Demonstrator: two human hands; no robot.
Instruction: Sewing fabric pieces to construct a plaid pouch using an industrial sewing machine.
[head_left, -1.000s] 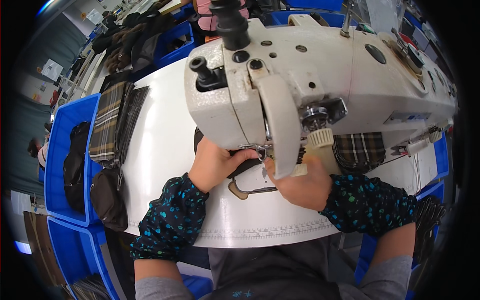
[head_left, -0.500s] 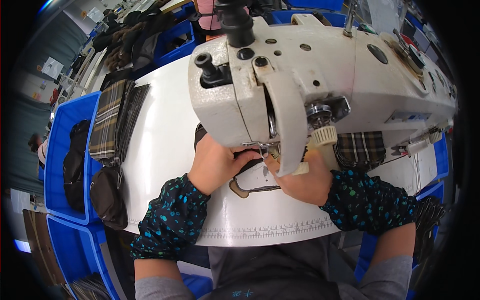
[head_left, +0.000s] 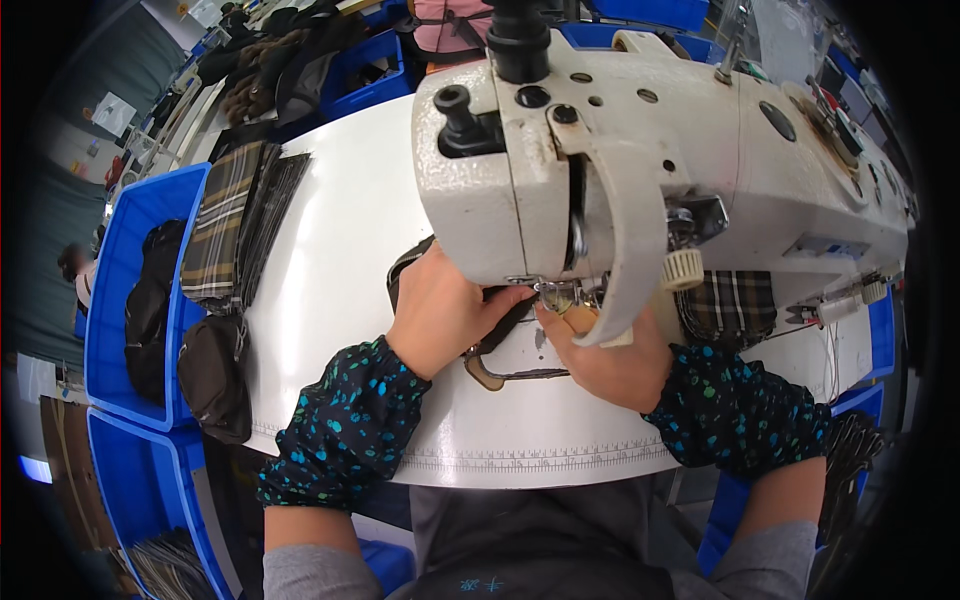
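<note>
A white sewing machine [head_left: 470,215] stands over the table, its metal presser foot [head_left: 553,290] just above the work. Under it lies a dark brown fabric piece [head_left: 510,318], part of which curves up behind my left hand [head_left: 440,312]. That hand is closed, thumb and forefinger pinching the fabric edge left of the foot. My right hand [head_left: 625,365] is on the other side, thumb tip by the foot and fingers curled at the work; the machine's white guard [head_left: 640,230] partly hides them. Near the wrists, a tan-edged slot [head_left: 485,375] shows in the tabletop.
Folded plaid fabric pieces [head_left: 225,235] and a dark pouch [head_left: 213,375] lie at the table's left edge, beside blue bins [head_left: 110,330]. More plaid pieces [head_left: 727,308] sit under the machine arm. A ruler strip [head_left: 540,462] runs along the front edge. Another person [head_left: 450,30] is beyond.
The whole view has shifted slightly, so the machine appears farther right. Both hands stay at the presser foot; more of the dark fabric shows behind my left hand.
</note>
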